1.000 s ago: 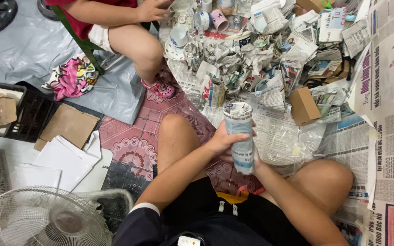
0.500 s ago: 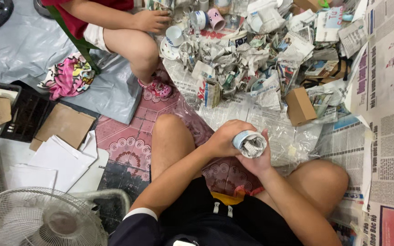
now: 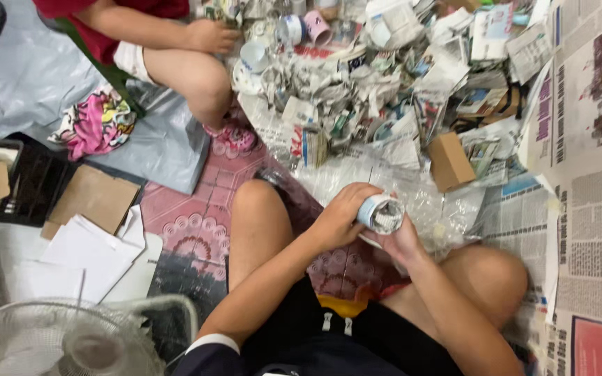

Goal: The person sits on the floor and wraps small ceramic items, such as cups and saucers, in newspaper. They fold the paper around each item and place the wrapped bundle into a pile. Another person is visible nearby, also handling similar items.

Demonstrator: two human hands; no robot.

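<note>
The person is sitting cross-legged on the floor (image 3: 196, 230) and is holding a cup wrapped in newspaper (image 3: 380, 213) up in front of the lap, its open end tipped toward the camera and stuffed with crumpled paper. The left hand (image 3: 341, 216) is closing around the near side of the bundle, fingers curled over the wrapping, while the right hand (image 3: 402, 244) is cupping it from below and behind, so both hands are gripping the same thing and neither is spread wide. The likeliest trouble, as I judge it, is the wrap loosening: the paper ends are only tucked into the mouth, and a slack grip could be letting them spring out. The bundle is also hanging in the air above the clear plastic sheet (image 3: 384, 181) and the tiled floor, so a slip off the smooth paper could be sending it down onto a hard surface. Just beyond the knees a heap of crumpled newspaper (image 3: 357, 90) is hiding more cups, among them a white cup on a saucer (image 3: 252, 59) and a pink cup (image 3: 317, 26); setting anything down blindly there could be knocking china against china. Another person's hand (image 3: 210, 36) is working at the far edge of that heap, near the white cup, and two people reaching into it could be colliding. A small cardboard box (image 3: 449, 161) is lying beside the plastic, within elbow range.
</note>
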